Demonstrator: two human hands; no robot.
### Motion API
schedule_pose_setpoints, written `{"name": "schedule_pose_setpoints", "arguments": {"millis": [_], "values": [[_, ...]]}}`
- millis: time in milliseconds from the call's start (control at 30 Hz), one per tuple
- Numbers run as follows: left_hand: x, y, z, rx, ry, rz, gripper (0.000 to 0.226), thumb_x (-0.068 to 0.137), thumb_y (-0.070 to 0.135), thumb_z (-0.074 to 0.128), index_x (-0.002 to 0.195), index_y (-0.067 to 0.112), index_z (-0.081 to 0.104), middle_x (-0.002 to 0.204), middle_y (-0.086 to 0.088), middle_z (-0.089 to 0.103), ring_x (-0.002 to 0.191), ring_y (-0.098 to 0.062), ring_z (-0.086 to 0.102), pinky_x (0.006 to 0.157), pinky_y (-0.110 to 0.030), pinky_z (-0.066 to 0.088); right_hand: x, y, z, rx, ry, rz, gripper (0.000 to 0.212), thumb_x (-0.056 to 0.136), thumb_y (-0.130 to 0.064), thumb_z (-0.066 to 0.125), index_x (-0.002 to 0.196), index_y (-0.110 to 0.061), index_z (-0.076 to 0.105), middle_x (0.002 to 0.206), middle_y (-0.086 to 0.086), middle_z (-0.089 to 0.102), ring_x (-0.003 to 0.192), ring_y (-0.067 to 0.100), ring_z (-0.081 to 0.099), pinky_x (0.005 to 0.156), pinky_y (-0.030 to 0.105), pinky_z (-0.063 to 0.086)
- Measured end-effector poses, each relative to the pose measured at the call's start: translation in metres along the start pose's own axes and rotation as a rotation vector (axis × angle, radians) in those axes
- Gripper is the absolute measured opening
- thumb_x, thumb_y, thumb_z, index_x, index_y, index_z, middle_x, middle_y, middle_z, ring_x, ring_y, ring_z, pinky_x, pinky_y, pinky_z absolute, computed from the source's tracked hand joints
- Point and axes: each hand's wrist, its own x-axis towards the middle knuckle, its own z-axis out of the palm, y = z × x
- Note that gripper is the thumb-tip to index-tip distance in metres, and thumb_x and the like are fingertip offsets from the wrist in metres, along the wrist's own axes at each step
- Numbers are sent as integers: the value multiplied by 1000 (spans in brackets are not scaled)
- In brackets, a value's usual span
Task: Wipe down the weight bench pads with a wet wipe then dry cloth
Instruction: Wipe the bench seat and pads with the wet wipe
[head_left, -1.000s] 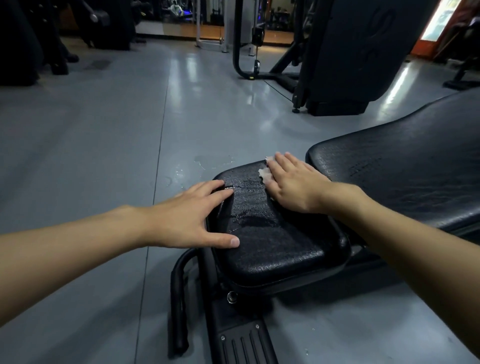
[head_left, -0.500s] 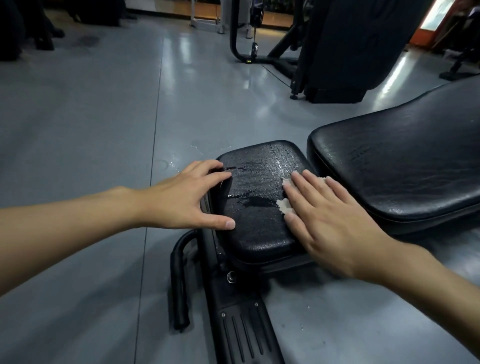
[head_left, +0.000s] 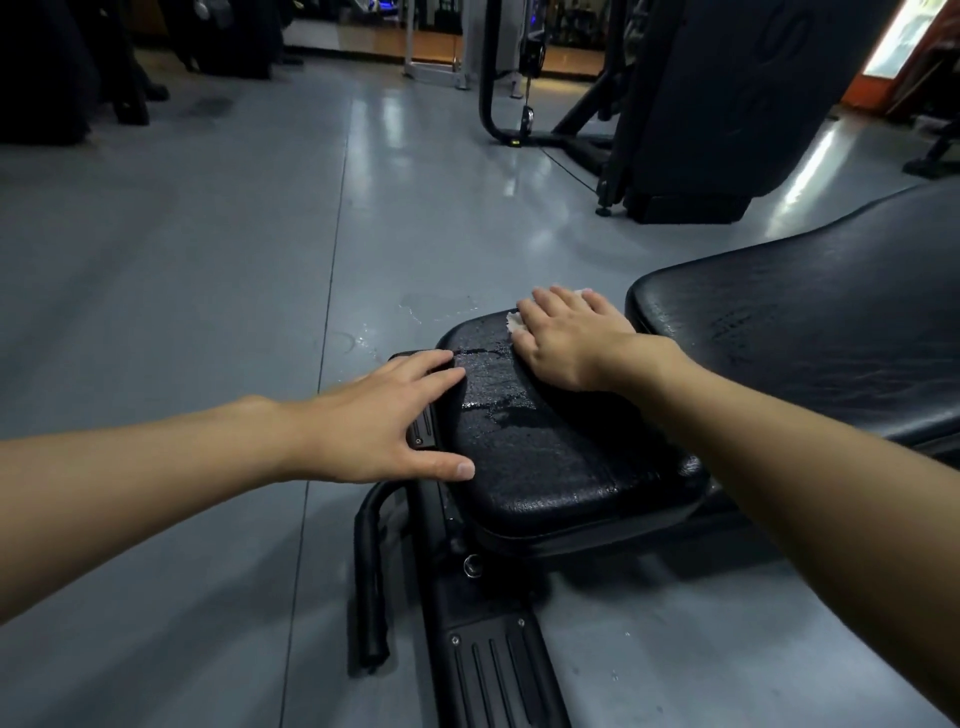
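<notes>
Seat pad (head_left: 550, 457), centre, glistens: wet-wiping step. Right hand (head_left: 566, 338), flat, presses what seems the wipe (head_left: 516, 322) at its far edge; left hand (head_left: 384, 421), spread, steadies its left side. Next, probably the back pad (head_left: 805, 332), right.

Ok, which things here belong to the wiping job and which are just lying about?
Job: wet wipe, under the right hand; seat pad, left hand on its edge; back pad.
Just about: black gym machine; cable frame; water spots on the floor.

A glossy grey floor (head_left: 218, 270) reflects overhead light, with a black cable machine (head_left: 691, 114) behind and a lit orange-framed panel (head_left: 898, 36) at far right.
</notes>
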Motion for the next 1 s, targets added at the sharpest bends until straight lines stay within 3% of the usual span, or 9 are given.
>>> {"name": "schedule_pose_setpoints", "arguments": {"millis": [200, 367, 467, 567, 633, 667, 733, 800, 1000], "values": [[-7, 2, 3, 14, -55, 0, 134, 52, 97, 42, 157, 24, 1, 162, 15, -10, 148, -5, -5, 121, -29, 8, -83, -13, 4, -16, 1, -67, 65, 102, -48, 10, 158, -16, 6, 166, 5, 1, 153, 21, -2, 122, 45, -2], [-4, 4, 3, 16, -43, 5, 135, 52, 95, 45, 157, 22, 3, 162, 12, -9, 148, -8, -4, 119, -27, 9, -139, -22, 10, -48, 31, -103, 88, 79, -54, -16, 158, -18, 0, 166, 6, 0, 153, 22, -4, 123, 44, -2], [-6, 3, 3, 7, -33, -2, 133, 54, 95, 47, 157, 23, 3, 162, 15, -9, 148, -7, -3, 121, -31, 12, -148, -24, 3, 98, 74, -74, 72, 90, -57, 3, 156, -31, -9, 166, 5, -10, 152, 21, -12, 121, 49, -5], [-7, 3, 5, -6, -4, -6, 135, 52, 97, 46, 156, 23, 3, 161, 16, -8, 149, -8, -1, 122, -37, 16, -151, -21, 8, 27, 151, -77, 72, 94, -53, 6, 158, -21, 14, 165, 8, 10, 153, 22, 3, 122, 48, 3], [-9, 4, 7, -21, 14, -23, 134, 53, 94, 50, 156, 20, 4, 161, 14, -6, 149, -9, 3, 121, -36, 16, -148, -22, 15, -65, 129, -111, 73, 97, -50, 6, 154, -11, 31, 160, 13, 29, 150, 27, 20, 121, 49, 17], [-9, 4, 7, -27, 23, -33, 134, 54, 92, 52, 156, 19, 5, 161, 12, -3, 148, -10, 5, 121, -35, 17, -143, -22, 16, -76, 113, -112, 75, 96, -50, 4, 153, -10, 32, 160, 14, 29, 150, 28, 21, 121, 50, 19], [-9, 6, 6, -16, 41, -40, 134, 53, 90, 53, 156, 17, 8, 161, 10, 2, 148, -11, 9, 120, -33, 18, -125, -23, 13, -46, 61, -102, 78, 92, -52, -6, 157, -14, 16, 165, 10, 12, 153, 24, 6, 123, 46, 8], [-8, 8, 4, 13, 47, -35, 133, 54, 90, 54, 155, 16, 10, 161, 8, 5, 147, -12, 11, 120, -30, 18, -100, -23, 7, -31, 6, -97, 69, 98, -52, -1, 158, -17, 4, 166, 6, -2, 153, 21, -6, 123, 44, -1], [-10, 12, 5, 54, 18, -69, 127, 64, 83, 57, 157, 17, 2, 164, 6, -5, 150, -12, 4, 118, -28, 8, -11, -22, 4, -9, -12, -46, 64, 103, -48, 14, 158, -16, 8, 166, 7, 3, 153, 22, -2, 122, 46, -1]]}}
